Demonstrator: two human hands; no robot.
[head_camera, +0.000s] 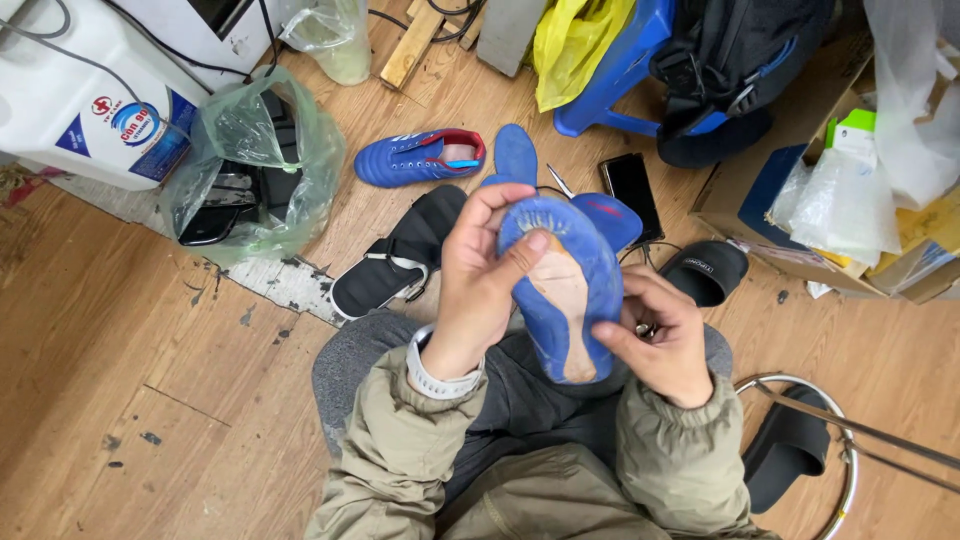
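Blue leather shoe upper sole-side up over the lap, left hand clamped on its toe, right hand gripping its heel edge, matching blue shoe on wooden floor beyond.

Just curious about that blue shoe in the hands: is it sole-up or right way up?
Sole-up. The blue shoe shows its bare underside to the camera, held by the left hand and right hand.

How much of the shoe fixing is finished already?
Looks done: the blue shoe has no sole on its bottom, and bare tan material shows down the middle. In hand: the left hand presses its thumb near the toe while the right hand grips the heel end. Left: no new sole is on yet, and the other blue shoe lies untouched on the floor.
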